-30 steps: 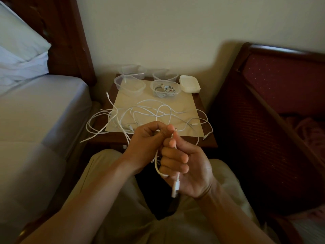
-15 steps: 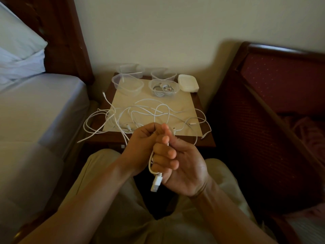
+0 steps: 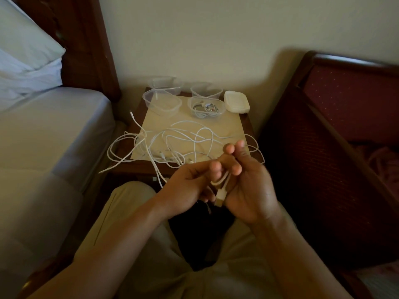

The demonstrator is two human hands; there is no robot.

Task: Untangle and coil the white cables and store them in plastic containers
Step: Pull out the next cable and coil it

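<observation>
A tangle of white cables [image 3: 172, 145] sprawls over the small wooden nightstand [image 3: 248, 126] and hangs off its left and front edges. Above my lap, my left hand [image 3: 185, 184] and my right hand [image 3: 248, 186] meet on one white cable [image 3: 221, 190]. A small loop of it lies across my right fingers, and its USB plug hangs down between the hands. Several clear plastic containers stand at the back: an empty one [image 3: 163, 102], one holding coiled cables [image 3: 206, 106], and two more behind them. A stack of white lids [image 3: 236, 101] sits at the back right.
A bed with grey sheets [image 3: 43, 130] and pillows [image 3: 26, 61] lies on the left, with a dark headboard behind it. A dark red upholstered bed frame [image 3: 334, 126] stands on the right. A beige mat [image 3: 226, 126] covers the nightstand top. My beige trousers fill the foreground.
Both hands rose and shifted right. My right fingers have spread and point upward, and the cable loop now wraps them with the plug hanging lower between the hands.
</observation>
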